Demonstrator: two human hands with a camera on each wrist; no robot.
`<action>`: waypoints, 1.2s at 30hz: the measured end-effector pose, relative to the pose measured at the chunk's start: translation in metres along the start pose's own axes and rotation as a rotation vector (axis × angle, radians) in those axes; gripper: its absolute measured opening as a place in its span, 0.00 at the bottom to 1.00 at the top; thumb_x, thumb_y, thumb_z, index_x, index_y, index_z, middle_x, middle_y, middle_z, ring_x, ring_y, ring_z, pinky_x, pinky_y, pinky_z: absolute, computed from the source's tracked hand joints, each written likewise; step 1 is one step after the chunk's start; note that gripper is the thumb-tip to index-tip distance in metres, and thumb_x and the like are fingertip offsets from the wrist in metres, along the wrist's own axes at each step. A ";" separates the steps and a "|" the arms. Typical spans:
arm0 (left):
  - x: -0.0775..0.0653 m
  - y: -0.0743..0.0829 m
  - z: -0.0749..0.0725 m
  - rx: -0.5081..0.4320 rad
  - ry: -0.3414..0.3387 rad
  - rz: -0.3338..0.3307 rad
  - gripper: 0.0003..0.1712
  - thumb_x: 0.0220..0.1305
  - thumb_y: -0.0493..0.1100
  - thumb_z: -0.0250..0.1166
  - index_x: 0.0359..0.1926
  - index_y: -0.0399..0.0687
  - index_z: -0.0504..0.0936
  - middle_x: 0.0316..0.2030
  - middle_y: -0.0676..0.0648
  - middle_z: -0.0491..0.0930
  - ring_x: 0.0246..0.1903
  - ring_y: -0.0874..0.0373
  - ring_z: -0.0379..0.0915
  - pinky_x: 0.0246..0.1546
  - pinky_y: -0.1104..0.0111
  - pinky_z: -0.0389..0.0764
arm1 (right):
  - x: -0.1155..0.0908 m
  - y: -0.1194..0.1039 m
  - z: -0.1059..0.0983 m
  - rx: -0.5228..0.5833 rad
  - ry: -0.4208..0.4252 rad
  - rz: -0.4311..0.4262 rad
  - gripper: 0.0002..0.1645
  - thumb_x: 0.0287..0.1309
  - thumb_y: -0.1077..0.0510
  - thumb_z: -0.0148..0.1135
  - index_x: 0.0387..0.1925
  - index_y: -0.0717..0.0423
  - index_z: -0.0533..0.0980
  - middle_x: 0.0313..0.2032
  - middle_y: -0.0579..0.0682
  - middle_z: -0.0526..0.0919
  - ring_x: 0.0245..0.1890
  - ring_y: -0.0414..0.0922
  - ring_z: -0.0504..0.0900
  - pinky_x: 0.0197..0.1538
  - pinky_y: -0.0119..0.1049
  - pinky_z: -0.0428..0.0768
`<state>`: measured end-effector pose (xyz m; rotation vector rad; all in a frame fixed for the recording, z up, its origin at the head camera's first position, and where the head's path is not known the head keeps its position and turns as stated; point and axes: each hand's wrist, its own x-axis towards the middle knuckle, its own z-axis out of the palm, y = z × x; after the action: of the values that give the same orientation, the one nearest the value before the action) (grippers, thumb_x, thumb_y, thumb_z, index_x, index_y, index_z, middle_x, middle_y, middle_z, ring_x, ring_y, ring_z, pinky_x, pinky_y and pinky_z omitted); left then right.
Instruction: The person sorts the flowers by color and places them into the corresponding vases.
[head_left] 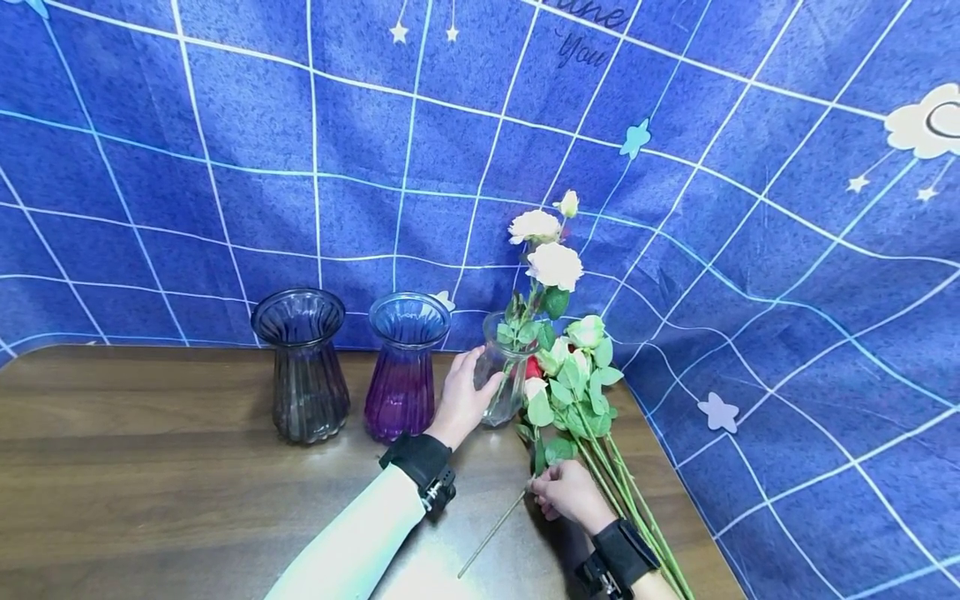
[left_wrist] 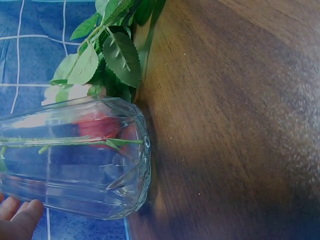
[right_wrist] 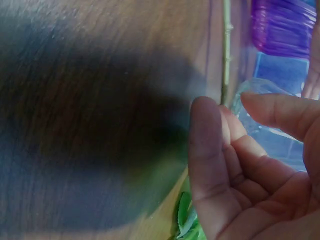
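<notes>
A clear glass vase (head_left: pixel 497 398) stands on the table with a spray of pale flowers (head_left: pixel 555 265) in it. Its green stem (left_wrist: pixel 60 141) shows through the glass in the left wrist view. My left hand (head_left: pixel 467 398) grips the vase from its left side, thumb in front. Lower right, my right hand (head_left: pixel 573 493) holds a single rose (head_left: pixel 534 388) by its thin stem (head_left: pixel 491 533), low over the table. The bare end of that stem (right_wrist: pixel 226 55) sticks out past the curled fingers in the right wrist view.
Left of the clear vase stand a purple-and-blue glass vase (head_left: pixel 401 375) and a dark grey one (head_left: pixel 309 375). Several more roses (head_left: pixel 588 332) with long green stems (head_left: pixel 637 508) lie along the table's right side. A blue gridded cloth (head_left: pixel 360 192) hangs behind the table (head_left: pixel 150 467).
</notes>
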<state>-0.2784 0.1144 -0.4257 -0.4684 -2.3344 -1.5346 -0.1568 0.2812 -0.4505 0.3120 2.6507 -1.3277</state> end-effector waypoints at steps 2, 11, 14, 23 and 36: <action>0.000 0.000 0.000 -0.004 0.001 0.007 0.30 0.60 0.46 0.65 0.60 0.36 0.70 0.56 0.37 0.72 0.58 0.44 0.69 0.60 0.56 0.71 | 0.001 0.000 0.003 -0.075 0.028 0.005 0.16 0.53 0.56 0.63 0.16 0.62 0.76 0.11 0.44 0.73 0.10 0.37 0.73 0.17 0.33 0.79; -0.002 0.001 0.000 -0.017 0.004 0.010 0.30 0.59 0.45 0.65 0.60 0.36 0.70 0.56 0.36 0.72 0.57 0.43 0.69 0.59 0.55 0.72 | 0.005 -0.004 0.012 -0.400 0.203 0.010 0.23 0.50 0.47 0.66 0.07 0.53 0.74 0.08 0.41 0.70 0.11 0.40 0.68 0.17 0.32 0.66; -0.002 0.000 0.000 -0.019 0.009 0.015 0.30 0.60 0.45 0.65 0.59 0.35 0.70 0.56 0.36 0.72 0.57 0.43 0.70 0.59 0.56 0.72 | 0.004 -0.005 0.012 -0.379 0.198 0.036 0.22 0.50 0.49 0.65 0.07 0.53 0.74 0.06 0.41 0.68 0.09 0.40 0.68 0.16 0.32 0.67; 0.001 -0.002 0.000 -0.009 0.009 0.013 0.31 0.60 0.48 0.65 0.60 0.37 0.70 0.57 0.37 0.71 0.58 0.44 0.69 0.61 0.57 0.71 | 0.002 0.002 -0.006 0.012 0.128 0.137 0.15 0.53 0.59 0.61 0.16 0.65 0.74 0.09 0.48 0.75 0.06 0.37 0.73 0.15 0.35 0.80; -0.001 -0.001 0.001 -0.011 0.031 0.030 0.30 0.58 0.46 0.66 0.59 0.36 0.71 0.55 0.36 0.73 0.56 0.44 0.70 0.59 0.56 0.72 | -0.014 0.034 -0.033 0.767 -0.136 0.260 0.11 0.61 0.62 0.54 0.28 0.53 0.81 0.21 0.43 0.83 0.23 0.35 0.81 0.31 0.25 0.81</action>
<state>-0.2784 0.1146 -0.4273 -0.4770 -2.2865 -1.5316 -0.1358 0.3263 -0.4536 0.5987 1.8066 -2.1098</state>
